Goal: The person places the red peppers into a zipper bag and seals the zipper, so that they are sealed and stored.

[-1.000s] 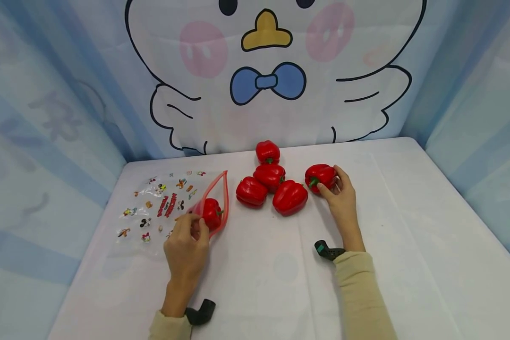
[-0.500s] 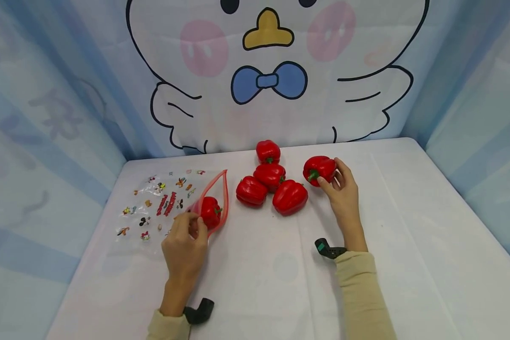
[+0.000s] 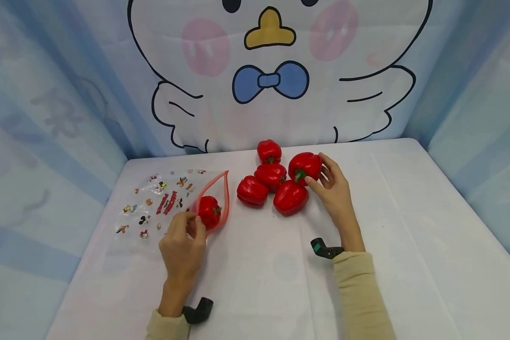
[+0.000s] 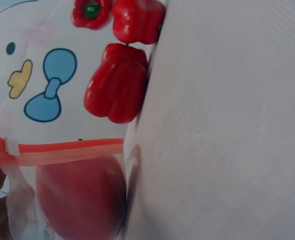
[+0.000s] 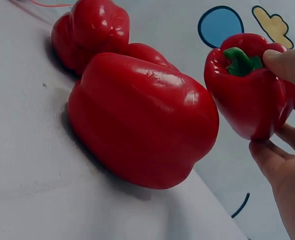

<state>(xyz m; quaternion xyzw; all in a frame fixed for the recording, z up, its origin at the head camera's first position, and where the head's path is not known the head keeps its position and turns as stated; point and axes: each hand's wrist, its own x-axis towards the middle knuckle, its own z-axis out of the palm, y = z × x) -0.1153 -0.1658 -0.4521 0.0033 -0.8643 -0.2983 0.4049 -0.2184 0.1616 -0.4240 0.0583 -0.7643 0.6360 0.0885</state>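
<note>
My left hand [image 3: 180,250] pinches the near edge of the mouth of a clear zip bag [image 3: 129,226] printed with small cartoon figures. The bag lies on the left of the table, its red zip edge [image 4: 67,152] spread apart. Just inside that mouth rests a red bell pepper [image 3: 209,212], seen through the plastic in the left wrist view. My right hand [image 3: 337,196] holds another red bell pepper [image 3: 304,166] between thumb and fingers, its green stem [image 5: 240,62] facing the camera. In the head view this pepper overlaps the back of a lying bell pepper [image 3: 291,198].
Several red bell peppers lie grouped mid-table: one at the back [image 3: 269,151], a middle pepper [image 3: 270,176] and a left pepper [image 3: 252,191] close to the bag's mouth. Behind the white table [image 3: 255,293] hangs a printed curtain [image 3: 267,123].
My right hand has raised its bell pepper and carried it left, over the edge of the group. My left hand has stayed at the bag's mouth, shifting only slightly.
</note>
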